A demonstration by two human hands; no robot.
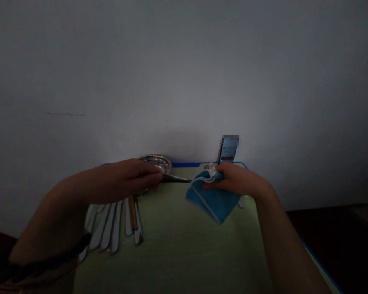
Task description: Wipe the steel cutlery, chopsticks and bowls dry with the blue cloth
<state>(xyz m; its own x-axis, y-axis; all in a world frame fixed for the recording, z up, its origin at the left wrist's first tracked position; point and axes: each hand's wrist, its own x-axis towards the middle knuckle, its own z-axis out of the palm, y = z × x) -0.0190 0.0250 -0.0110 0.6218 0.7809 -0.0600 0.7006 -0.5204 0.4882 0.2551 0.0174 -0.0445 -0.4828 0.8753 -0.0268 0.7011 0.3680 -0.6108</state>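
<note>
In my left hand (pixel 145 175) is one end of a slim piece of metal cutlery (pixel 178 179), pinched between thumb and fingers. Its other end runs into a blue cloth (pixel 217 198) with a pale edge, so the kind of cutlery does not show. My right hand (pixel 233 178) grips the cloth, which is folded over that end and hangs down in a loose corner. Both hands are above the far part of the green table (pixel 171 253). Behind my left hand, a shiny metal bowl (pixel 164 162) is partly covered.
Several table knives (pixel 116 228) lie fanned out at the left, beside wooden chopsticks (pixel 133 212). A phone (pixel 229 150) stands upright at the back, against a grey wall (pixel 184 81). A small shiny tip (pixel 241 203) shows right of the cloth.
</note>
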